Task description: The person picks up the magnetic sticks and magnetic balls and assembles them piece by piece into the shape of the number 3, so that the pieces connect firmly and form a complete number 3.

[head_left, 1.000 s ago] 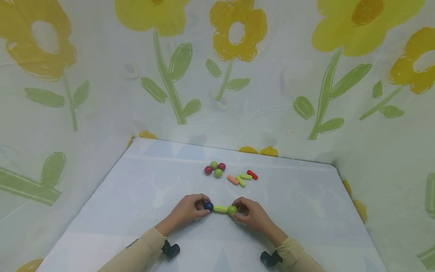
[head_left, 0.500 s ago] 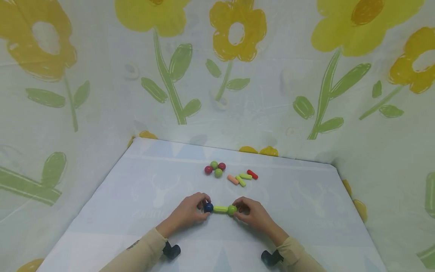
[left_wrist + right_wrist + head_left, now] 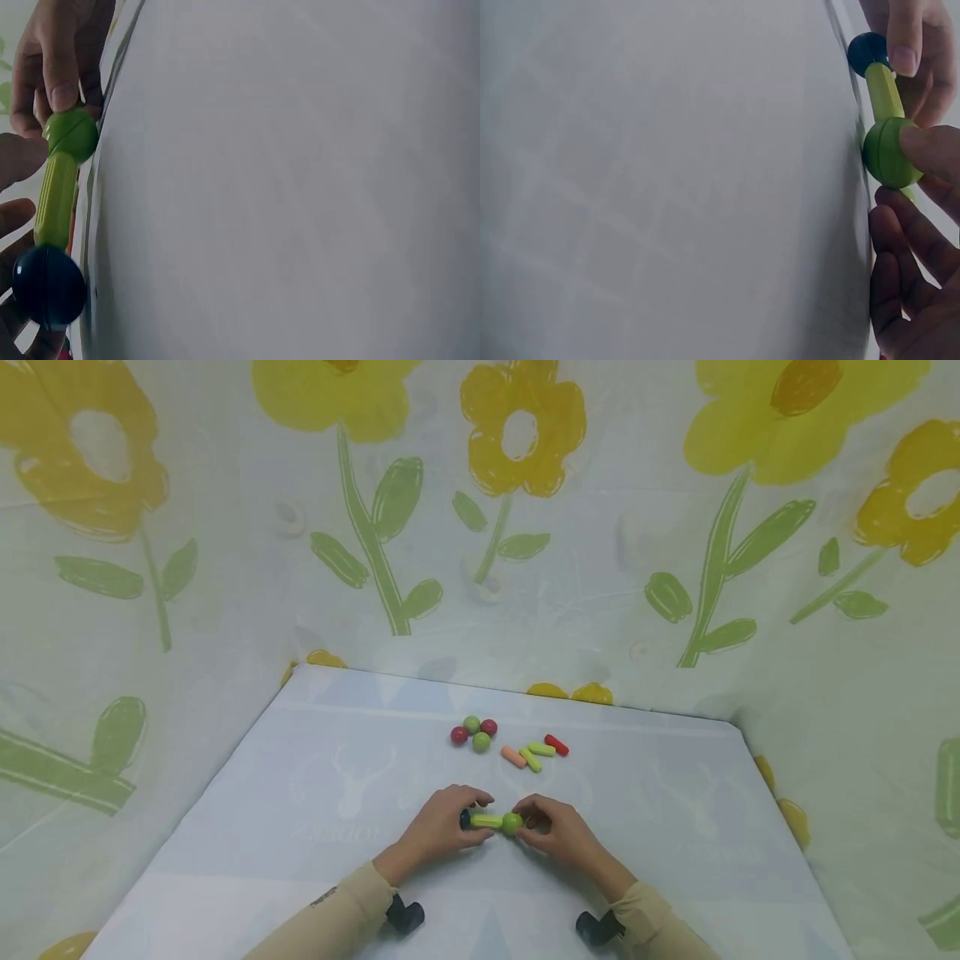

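In the head view, a yellow-green rod (image 3: 487,821) joins a dark blue ball (image 3: 465,820) on the left to a green ball (image 3: 511,823) on the right. My right hand (image 3: 561,833) pinches the green ball between thumb and fingers. Around the blue ball and rod, my left hand (image 3: 438,825) spreads its thumb and fingers, with gaps to the rod on both sides. It partly hides the blue ball. The left wrist view has the blue ball (image 3: 49,288) nearest, with the left thumb (image 3: 21,160) overlapping the rod's edge by the green ball.
Beyond the hands lie two red balls (image 3: 459,736) and two green balls (image 3: 482,742) in a cluster. Right of them are an orange rod (image 3: 513,757), two yellow-green rods (image 3: 542,749) and a red rod (image 3: 557,744). Flowered cloth (image 3: 570,593) encloses the white table (image 3: 300,827).
My left hand has loosened from the blue ball and slid right along the rod. My right hand and the joined pieces have stayed almost in place.
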The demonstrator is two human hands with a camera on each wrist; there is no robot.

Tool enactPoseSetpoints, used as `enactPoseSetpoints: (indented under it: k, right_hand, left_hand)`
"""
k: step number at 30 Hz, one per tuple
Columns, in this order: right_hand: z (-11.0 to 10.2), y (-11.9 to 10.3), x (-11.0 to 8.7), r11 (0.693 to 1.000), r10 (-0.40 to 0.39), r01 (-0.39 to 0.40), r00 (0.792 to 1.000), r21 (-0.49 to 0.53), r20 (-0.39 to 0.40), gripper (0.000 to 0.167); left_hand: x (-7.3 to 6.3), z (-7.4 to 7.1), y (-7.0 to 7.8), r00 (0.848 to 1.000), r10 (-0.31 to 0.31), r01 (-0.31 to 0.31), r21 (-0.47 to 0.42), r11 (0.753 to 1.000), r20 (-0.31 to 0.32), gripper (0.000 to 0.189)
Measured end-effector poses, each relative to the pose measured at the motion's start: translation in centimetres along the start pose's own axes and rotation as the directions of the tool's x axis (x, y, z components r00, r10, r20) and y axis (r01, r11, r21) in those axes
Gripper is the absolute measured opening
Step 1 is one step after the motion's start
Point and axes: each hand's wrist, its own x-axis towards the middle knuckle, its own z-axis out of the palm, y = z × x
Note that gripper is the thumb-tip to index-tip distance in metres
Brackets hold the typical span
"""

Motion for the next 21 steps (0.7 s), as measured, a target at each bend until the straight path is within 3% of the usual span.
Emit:
enactPoseSetpoints:
  k: [9, 21]
  right_hand:
    - [0.0, 0.1, -0.1, 1.0, -0.016, 0.016, 1.0, 0.006, 0.0, 0.027]
    - [-0.1, 0.2, -0.1, 1.0, -0.027, 0.027, 1.0, 0.013, -0.017, 0.026]
  left_hand:
    - [1.2, 1.3, 0.9, 0.999, 0.037, -0.037, 0.079, 0.996, -0.004, 0.036]
    - [1.8, 1.6, 1.7, 1.0, 0.023, -0.023, 0.008, 1.0, -0.002, 0.027]
